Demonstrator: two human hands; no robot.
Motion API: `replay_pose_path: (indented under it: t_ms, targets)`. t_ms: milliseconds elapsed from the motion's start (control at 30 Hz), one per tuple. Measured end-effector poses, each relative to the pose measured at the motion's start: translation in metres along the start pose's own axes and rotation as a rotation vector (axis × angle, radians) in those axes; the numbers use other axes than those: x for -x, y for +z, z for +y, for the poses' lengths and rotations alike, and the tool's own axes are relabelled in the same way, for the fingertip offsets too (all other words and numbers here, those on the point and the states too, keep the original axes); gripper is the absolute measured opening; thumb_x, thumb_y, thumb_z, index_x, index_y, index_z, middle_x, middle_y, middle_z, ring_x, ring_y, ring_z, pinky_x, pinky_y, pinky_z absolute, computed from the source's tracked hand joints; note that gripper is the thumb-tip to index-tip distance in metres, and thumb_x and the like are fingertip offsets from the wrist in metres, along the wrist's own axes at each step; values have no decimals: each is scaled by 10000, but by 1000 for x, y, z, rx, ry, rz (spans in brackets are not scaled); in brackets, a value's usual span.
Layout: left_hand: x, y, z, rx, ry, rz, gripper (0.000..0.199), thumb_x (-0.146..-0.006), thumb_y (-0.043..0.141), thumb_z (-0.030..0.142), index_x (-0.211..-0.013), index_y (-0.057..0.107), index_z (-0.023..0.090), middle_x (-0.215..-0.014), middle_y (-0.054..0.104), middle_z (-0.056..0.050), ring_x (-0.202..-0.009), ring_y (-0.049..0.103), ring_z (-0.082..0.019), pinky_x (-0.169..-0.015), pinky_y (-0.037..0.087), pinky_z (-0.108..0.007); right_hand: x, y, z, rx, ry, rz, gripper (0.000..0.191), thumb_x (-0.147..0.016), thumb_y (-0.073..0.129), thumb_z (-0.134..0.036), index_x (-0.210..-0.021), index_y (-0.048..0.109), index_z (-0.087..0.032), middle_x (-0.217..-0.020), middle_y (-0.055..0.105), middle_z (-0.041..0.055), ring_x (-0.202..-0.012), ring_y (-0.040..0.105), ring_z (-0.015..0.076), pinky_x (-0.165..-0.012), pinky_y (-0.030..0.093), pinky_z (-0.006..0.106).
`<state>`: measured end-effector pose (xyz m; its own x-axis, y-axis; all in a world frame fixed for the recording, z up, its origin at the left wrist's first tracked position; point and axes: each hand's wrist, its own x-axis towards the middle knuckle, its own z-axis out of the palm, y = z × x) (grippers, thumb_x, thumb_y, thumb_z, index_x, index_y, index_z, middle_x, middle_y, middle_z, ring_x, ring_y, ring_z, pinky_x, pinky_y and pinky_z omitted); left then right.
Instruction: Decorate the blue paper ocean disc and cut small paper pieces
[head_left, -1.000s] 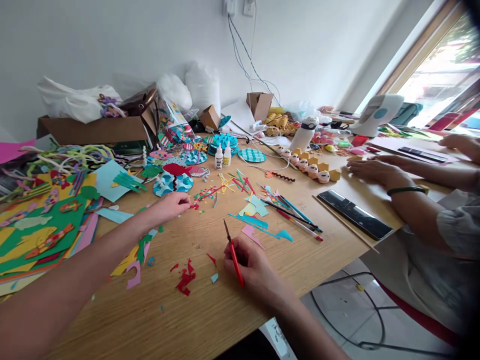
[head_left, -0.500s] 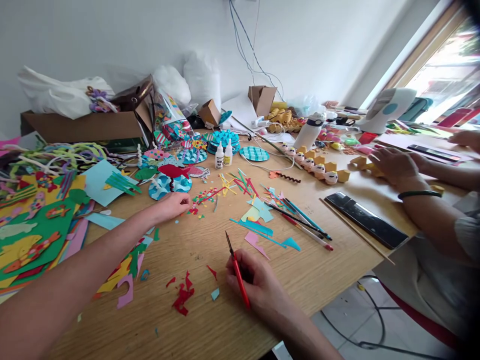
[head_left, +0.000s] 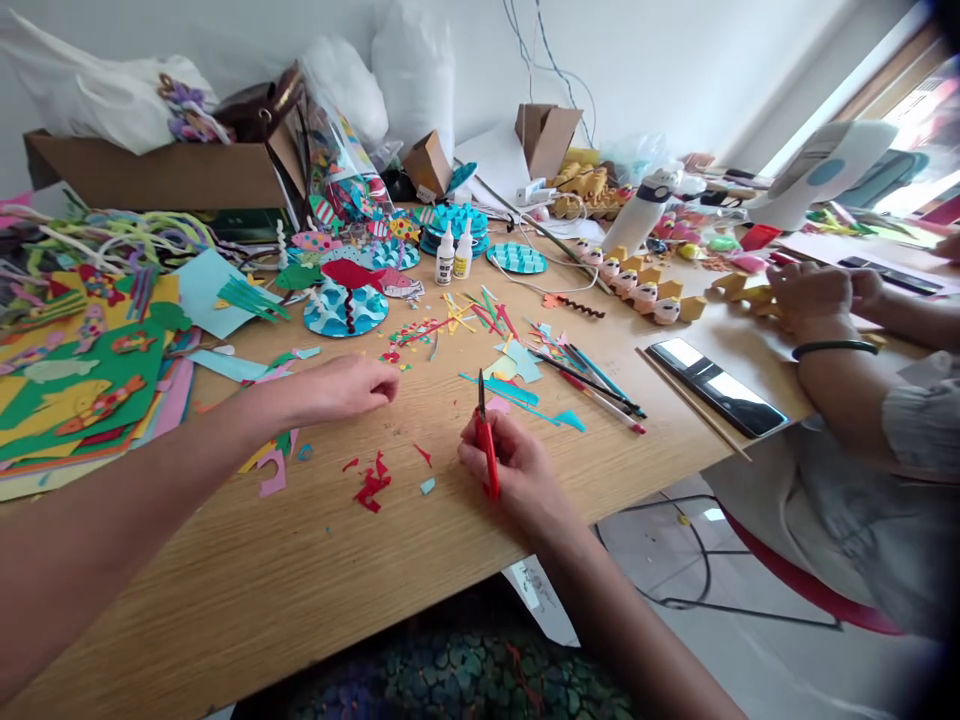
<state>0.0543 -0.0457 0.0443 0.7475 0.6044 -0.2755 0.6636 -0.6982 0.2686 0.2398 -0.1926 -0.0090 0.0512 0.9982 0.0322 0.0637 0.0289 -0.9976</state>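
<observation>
My right hand (head_left: 517, 455) holds a pair of scissors (head_left: 488, 462) by the red handles. The dark blades look shut and point away from me, beside a pink paper scrap. My left hand (head_left: 360, 388) hovers over or rests on the table, fingers pinched together; whatever they hold is hidden. Just beyond it lie tiny coloured paper bits (head_left: 409, 340). Torn-looking red scraps (head_left: 372, 482) and a small light-blue scrap (head_left: 427, 486) lie between my hands and nearer me. A red paper fish (head_left: 351, 274) stands on a blue wavy base behind my left hand.
Coloured paper sheets (head_left: 82, 395) and pipe cleaners crowd the left. Two glue bottles (head_left: 445, 258) stand mid-table. Pens (head_left: 600, 380), a phone (head_left: 716, 385) and a wooden stick lie rightward. Another person's hands (head_left: 814, 300) work by yellow egg-carton pieces at the far right.
My left hand has drawn back toward me from the tiny paper bits. My right hand has shifted slightly right with the scissors. The view has tilted down, and the other person's fingers have curled.
</observation>
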Motion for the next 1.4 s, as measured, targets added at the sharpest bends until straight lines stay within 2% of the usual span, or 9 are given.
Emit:
replay_pose_path:
  t_ms: [133,200,367,533,800,1000,1200,1300,1400]
  targets:
    - [22,7,14,59,62,-128,162,-706,485,170,-734,634,225,-705,630,9,-659,540,-149,-579,340,-241,1,-1,1,-18,-24,65,125,-728,610,-278,-761,517,-202,-687,493,-32,-601,456,104,-560,366,235]
    - [31,13,18,81,66,-146,170,-697,498,149,-764,636,224,-736,640,6,-676,550,-150,-581,349,-237,2,0,0,-29,-26,94,146,-724,614,-299,-774,518,-202,-692,504,-29,-595,465,105,-555,374,237]
    - [44,29,23,53,70,-82,119,-696,519,119,-713,599,206,-723,610,1,-691,540,-153,-606,357,-243,4,5,-1,77,-83,94,120,-720,597,-279,-754,516,-197,-667,501,-26,-588,461,105,-544,374,236]
    - [46,39,21,-5,96,-30,95,-728,502,145,-710,572,206,-736,597,-4,-687,528,-159,-598,346,-256,3,7,0,127,-112,85,90,-726,580,-256,-742,515,-197,-643,489,-34,-583,446,108,-544,360,238]
    - [43,36,25,-84,110,-74,131,-750,466,165,-701,581,204,-770,595,-20,-710,537,-165,-610,357,-264,1,5,1,78,-80,56,120,-710,596,-267,-757,509,-199,-643,474,-44,-575,431,105,-539,345,235]
    - [45,28,20,70,54,-36,115,-743,434,188,-689,536,195,-727,582,-11,-680,532,-154,-602,363,-254,2,5,-1,52,-79,72,128,-705,598,-271,-747,505,-194,-656,476,-38,-576,432,99,-541,346,237]
    - [51,33,20,126,12,-55,121,-755,428,224,-711,536,194,-678,585,5,-648,535,-147,-594,351,-249,1,6,-1,97,-94,79,111,-701,586,-265,-734,507,-194,-655,481,-34,-576,430,102,-527,338,234]
    - [54,35,23,99,-2,-49,128,-762,443,242,-741,559,193,-704,605,-3,-664,542,-154,-607,354,-255,0,6,2,137,-86,35,113,-703,574,-277,-745,505,-198,-662,494,-31,-580,440,107,-531,335,236]
    - [58,33,24,84,17,-49,140,-774,462,263,-790,582,193,-770,628,-14,-720,556,-164,-624,364,-257,-1,3,3,271,-106,-19,98,-711,555,-258,-699,477,-201,-652,483,-29,-578,425,108,-531,316,237]
